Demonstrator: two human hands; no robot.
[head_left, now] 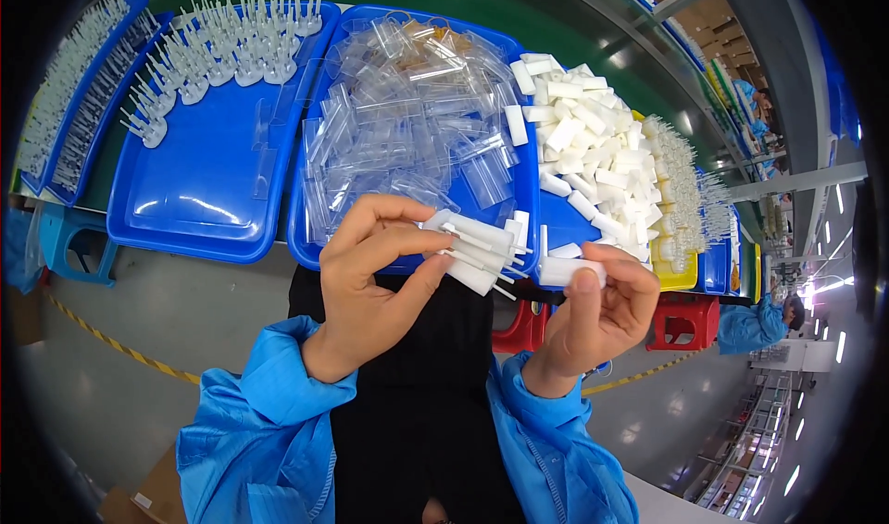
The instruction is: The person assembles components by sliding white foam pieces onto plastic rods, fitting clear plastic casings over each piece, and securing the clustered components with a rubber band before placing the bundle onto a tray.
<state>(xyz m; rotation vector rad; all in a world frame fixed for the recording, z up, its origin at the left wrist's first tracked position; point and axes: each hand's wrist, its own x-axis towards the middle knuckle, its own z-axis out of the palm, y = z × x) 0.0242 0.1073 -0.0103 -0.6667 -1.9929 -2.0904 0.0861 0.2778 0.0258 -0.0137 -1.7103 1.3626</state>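
My left hand [366, 279] grips a white pronged piece [470, 243] between thumb and fingers. Its thin prongs point right, and white foam-like blocks [474, 274] sit on or among some of them. In my right hand [607, 309], thumb and fingers pinch a single white block [557, 271], held a little to the right of the prong tips and apart from them. Both hands are above the near edge of a blue tray [298, 217] heaped with clear plastic sleeves [389, 144].
Left of it, another blue tray [199, 200] bears pronged white pieces [245, 52] along its far part. On the right lie a heap of white blocks [597, 140] and a yellow tray [678, 279]. Red stools [685, 320] and a blue stool [79, 246] stand below.
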